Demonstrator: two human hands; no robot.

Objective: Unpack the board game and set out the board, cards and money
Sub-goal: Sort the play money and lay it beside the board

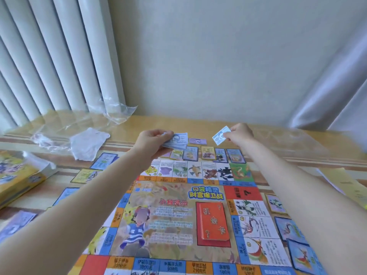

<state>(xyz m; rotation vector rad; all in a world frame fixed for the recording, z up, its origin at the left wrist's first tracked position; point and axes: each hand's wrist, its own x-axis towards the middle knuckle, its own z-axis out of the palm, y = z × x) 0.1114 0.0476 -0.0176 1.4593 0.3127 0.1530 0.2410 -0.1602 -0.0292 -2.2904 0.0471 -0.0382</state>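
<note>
Board (178,215) ringed by cards; hands grip money stack (176,142) and single note (220,135)

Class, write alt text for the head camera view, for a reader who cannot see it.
Above a colourful game board, the left hand holds a stack of play money while the right hand pinches a single note. Cards line the board's far edge.

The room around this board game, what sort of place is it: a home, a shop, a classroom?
Most likely a room in a home. The game board lies on a wooden table pushed against a plain wall, with long pale curtains hanging beside it. Nothing suggests a shop or classroom.
</note>
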